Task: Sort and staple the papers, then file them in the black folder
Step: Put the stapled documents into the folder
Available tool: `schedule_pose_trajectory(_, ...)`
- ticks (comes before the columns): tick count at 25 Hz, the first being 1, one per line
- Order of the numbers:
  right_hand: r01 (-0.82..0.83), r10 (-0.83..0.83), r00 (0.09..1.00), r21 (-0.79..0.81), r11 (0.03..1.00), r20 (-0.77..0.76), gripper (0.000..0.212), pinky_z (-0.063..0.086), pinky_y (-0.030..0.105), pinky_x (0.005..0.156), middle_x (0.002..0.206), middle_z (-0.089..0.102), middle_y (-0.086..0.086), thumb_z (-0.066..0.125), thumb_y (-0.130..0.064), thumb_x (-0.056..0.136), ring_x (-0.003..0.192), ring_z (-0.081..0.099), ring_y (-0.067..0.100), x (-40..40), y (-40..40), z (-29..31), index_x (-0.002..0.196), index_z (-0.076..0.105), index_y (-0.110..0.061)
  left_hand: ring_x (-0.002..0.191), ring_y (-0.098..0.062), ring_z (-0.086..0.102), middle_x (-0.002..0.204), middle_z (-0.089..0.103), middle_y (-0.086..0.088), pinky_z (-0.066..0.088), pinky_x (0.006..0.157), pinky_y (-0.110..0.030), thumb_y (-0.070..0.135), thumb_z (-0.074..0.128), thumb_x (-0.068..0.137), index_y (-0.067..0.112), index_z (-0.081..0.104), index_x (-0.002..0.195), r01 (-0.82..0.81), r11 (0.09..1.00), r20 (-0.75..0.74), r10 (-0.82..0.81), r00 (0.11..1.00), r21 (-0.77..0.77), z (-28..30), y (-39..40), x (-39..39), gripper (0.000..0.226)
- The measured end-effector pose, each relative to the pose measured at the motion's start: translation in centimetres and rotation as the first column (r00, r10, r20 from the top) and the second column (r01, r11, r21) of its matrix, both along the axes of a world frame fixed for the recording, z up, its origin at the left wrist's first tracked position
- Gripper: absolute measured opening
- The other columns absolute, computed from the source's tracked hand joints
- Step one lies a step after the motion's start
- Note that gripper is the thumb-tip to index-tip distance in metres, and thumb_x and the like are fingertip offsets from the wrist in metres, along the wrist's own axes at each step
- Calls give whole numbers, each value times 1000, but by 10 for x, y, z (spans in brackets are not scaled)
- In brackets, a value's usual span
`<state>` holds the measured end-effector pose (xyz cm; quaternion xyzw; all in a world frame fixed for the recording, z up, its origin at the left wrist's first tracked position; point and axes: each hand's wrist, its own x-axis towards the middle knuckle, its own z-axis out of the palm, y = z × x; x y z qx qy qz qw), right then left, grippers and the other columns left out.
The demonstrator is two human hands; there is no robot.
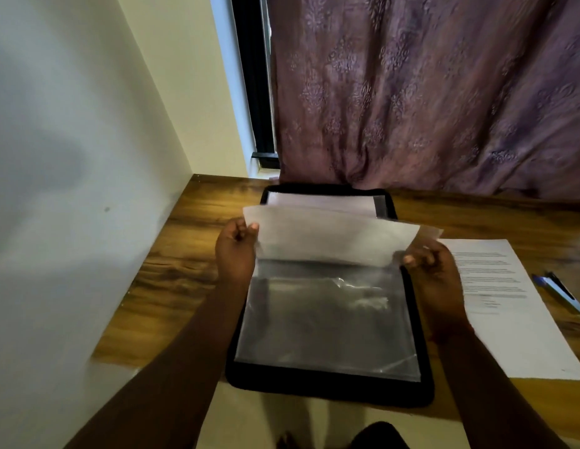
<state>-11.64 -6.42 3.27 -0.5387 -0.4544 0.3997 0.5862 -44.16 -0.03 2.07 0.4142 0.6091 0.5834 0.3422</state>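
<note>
The left hand point(236, 246) and right hand point(426, 259) each pinch a side edge of the papers point(330, 236), held mid-frame above the open black folder point(327, 388) on the bench point(181, 254); light and floppy, they probably need both-edge support to enter the slippery clear sleeve point(324, 322).

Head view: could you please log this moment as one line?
hands: left and right both hold paper | folder: open on table | printed sheet and stapler: right of folder

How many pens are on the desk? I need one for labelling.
1: a blue pen lies on the desk, right of the printed sheet. Others may be hidden.
</note>
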Motion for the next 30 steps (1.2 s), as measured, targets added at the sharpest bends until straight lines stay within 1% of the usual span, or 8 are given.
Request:
schedule_pose_trajectory(4, 197, -152, 947, -138, 971, 283, 9, 52, 46, 87, 96, 69, 5, 65, -14, 91, 89, 65, 22, 3, 37, -27, 98, 64, -19, 70, -11, 48, 73, 56, 6, 45, 71, -33, 21, 68, 91, 23, 58, 80, -7, 1000, 51, 9, 999, -24, 4, 50, 11, 15)
schedule_pose_trajectory(7, 266, -211, 940, -188, 945, 268, 9, 51, 37, 72, 88, 67, 8, 61, -12, 87, 76, 61, 20, -1, 84, -29, 93, 60, -19, 72, -12, 55, 82, 63, 3, 49, 73, -33, 21, 68, 91, 16, 64, 97, -53, 988, 18, 57, 998, -142, -5, 86, 9, 10)
schedule_pose_trajectory(10, 344, -284, 915, -185, 920, 288, 16, 49, 22, 65, 90, 65, 12, 59, -9, 85, 77, 60, 23, -8, 130, -36, 99, 57, -16, 88, -18, 64, 98, 66, 0, 55, 84, -39, 9, 68, 88, 12, 59, 119, -1, 980, 21, 5, 1000, -199, -13, 106, 3, 32)
schedule_pose_trajectory(13, 365, -232, 869, -248, 898, 438, 34, 42, 29, 76, 104, 60, 11, 58, -7, 85, 96, 58, 31, -7, 161, -50, 118, 50, -12, 100, -20, 63, 109, 62, 2, 52, 83, -31, -4, 63, 85, 12, 50, 133, 159, 964, -84, -180, 980, -215, -26, 111, 0, 52)
schedule_pose_trajectory(16, 275, 59, 647, -305, 912, 760, 68, 38, 45, 99, 140, 41, 20, 65, -16, 85, 125, 42, 40, -9, 172, -74, 144, 34, -12, 138, -36, 36, 150, 37, -19, 32, 110, -37, 18, 62, 88, 8, 46, 142, 246, 910, -678, -412, 609, -332, -55, 111, -3, 58)
schedule_pose_trajectory(19, 130, 249, 273, -292, 948, 929, 64, 26, 56, 113, 157, 22, 17, 53, -42, 94, 143, 22, 41, -18, 161, -103, 150, 31, -21, 151, -31, 7, 164, 6, -13, 9, 120, -48, 41, 36, 101, 15, 24, 155, 230, 815, -776, -578, 253, -532, -90, 97, 8, 61)
schedule_pose_trajectory(22, 75, 348, 122, -358, 931, 930, 61, 17, 59, 116, 162, 14, 9, 34, -50, 99, 149, 7, 36, -18, 154, -114, 154, 21, -26, 152, -27, 0, 165, 1, -6, 5, 120, -53, 41, 26, 104, 21, 13, 157, 171, 839, -819, -543, 186, -517, -100, 90, 17, 58)
schedule_pose_trajectory(30, 122, 336, 166, -357, 926, 927, 68, 11, 60, 117, 162, 15, 7, 22, -61, 96, 149, 8, 33, -21, 120, -102, 154, 20, -25, 152, -29, -7, 165, -4, -9, 0, 120, -52, 45, 29, 100, 20, 11, 157, 226, 815, -826, -560, 68, -534, -84, 65, 34, 64)
